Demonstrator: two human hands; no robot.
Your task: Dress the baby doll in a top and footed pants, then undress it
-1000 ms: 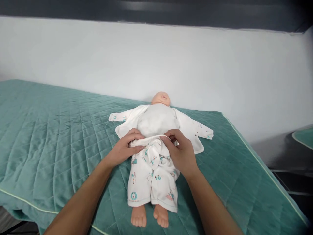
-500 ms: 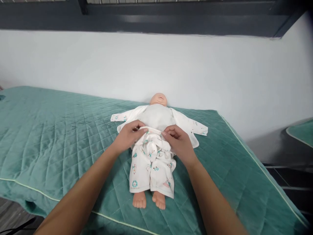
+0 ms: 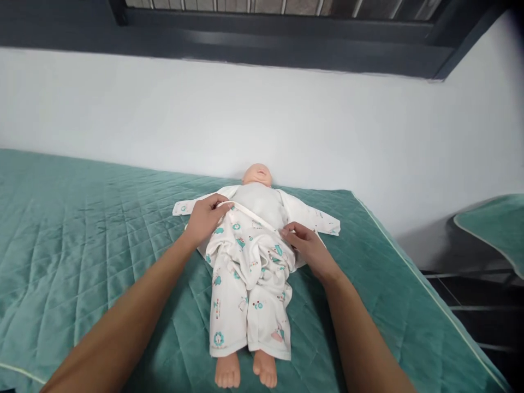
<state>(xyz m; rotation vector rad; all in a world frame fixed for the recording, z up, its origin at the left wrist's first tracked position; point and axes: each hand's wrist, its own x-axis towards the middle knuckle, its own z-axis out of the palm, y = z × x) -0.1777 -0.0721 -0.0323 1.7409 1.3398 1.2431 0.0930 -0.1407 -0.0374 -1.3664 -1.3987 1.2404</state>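
A baby doll (image 3: 257,174) lies on its back, head toward the wall and bare feet toward me. White printed pants (image 3: 241,267) cover its legs, with the upper part bunched at the hips. My left hand (image 3: 207,218) pinches the waistband at its left end, up near the doll's belly. Lower down, my right hand (image 3: 307,245) grips the waistband's right end between thumb and fingers. Stretched between both hands, the band slants down to the right. A white printed jacket (image 3: 311,213) is spread open around the pale grey torso (image 3: 262,202), its sleeves out to both sides.
The doll rests on a green quilted cover (image 3: 123,245) with a pale piped edge. Behind it stands a white wall (image 3: 229,120) below a dark window frame (image 3: 245,46). At the right, another green padded piece (image 3: 495,224) sits above the dark floor (image 3: 470,305).
The waistband has been drawn up over the belly and pulled wider, higher on the left. My hands have moved apart with it. The camera view has shifted slightly.
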